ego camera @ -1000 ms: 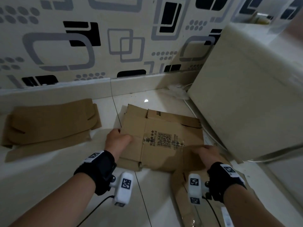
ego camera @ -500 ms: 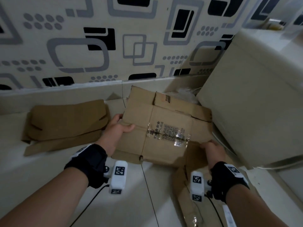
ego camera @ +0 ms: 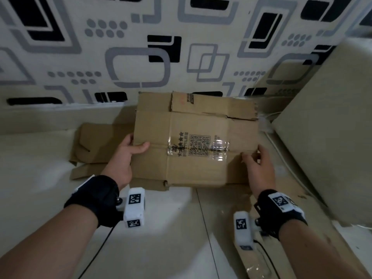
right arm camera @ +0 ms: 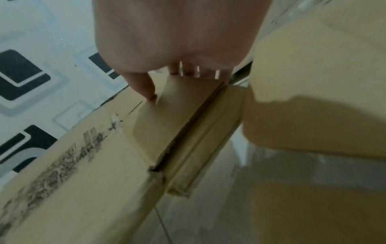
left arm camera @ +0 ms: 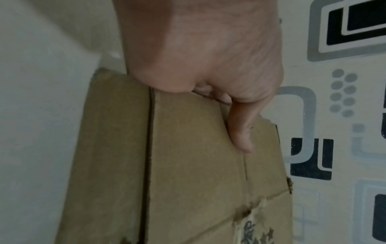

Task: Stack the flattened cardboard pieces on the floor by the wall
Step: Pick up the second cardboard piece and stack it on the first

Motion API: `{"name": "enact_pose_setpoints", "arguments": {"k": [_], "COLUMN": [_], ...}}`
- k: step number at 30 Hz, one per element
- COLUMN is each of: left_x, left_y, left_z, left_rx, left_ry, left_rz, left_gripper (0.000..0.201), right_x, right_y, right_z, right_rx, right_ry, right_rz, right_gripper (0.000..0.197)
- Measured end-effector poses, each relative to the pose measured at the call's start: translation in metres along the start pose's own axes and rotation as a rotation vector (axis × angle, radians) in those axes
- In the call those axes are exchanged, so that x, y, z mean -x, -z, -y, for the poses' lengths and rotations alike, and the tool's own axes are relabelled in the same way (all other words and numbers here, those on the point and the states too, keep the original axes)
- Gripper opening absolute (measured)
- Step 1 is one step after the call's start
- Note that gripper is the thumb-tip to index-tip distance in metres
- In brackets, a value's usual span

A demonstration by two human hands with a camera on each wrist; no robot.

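Flattened brown cardboard piece w/ QR print (ego camera: 193,146) is held off the floor, just right of the brown cardboard stack (ego camera: 100,146) by the wall; left hand (ego camera: 124,158) & right hand (ego camera: 259,166) grip its side edges. Stack begun; this piece & another under the right arm (ego camera: 261,258) remain.

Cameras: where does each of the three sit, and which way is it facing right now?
Head: on the head, looking down at the flattened brown cardboard box, left hand, right hand and patterned wall.
Left wrist: along the left hand onto the box edge.
Right wrist: along the right hand onto the opposite edge.
Shared: all show that box.
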State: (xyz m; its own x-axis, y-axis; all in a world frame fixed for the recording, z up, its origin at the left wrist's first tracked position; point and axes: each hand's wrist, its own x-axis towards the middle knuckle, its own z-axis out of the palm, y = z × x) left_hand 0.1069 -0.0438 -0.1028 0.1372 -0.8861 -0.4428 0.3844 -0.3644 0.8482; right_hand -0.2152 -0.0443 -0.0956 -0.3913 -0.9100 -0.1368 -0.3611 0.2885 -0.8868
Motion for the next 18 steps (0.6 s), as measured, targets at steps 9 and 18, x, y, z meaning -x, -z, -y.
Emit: {"name": "enact_pose_setpoints", "arguments": {"k": [9,18], "left_x": [0.002,-0.003], "left_y": [0.041,0.092], "left_z": [0.004,-0.01], "left_rx": [0.118,-0.032], "left_ry": [0.016,-0.242], "left_rz": [-0.193,-0.688], "left_gripper": [0.035,0.029], "right_x": [0.006,0.016], "right_y": [-0.041,-0.104], "right_z": [0.011,0.028], "right_rx": [-0.165,-0.184], "right_ry": [-0.036,-0.052], "right_rz": [0.12,0.214], "right_gripper": [0.058,0.057]}}
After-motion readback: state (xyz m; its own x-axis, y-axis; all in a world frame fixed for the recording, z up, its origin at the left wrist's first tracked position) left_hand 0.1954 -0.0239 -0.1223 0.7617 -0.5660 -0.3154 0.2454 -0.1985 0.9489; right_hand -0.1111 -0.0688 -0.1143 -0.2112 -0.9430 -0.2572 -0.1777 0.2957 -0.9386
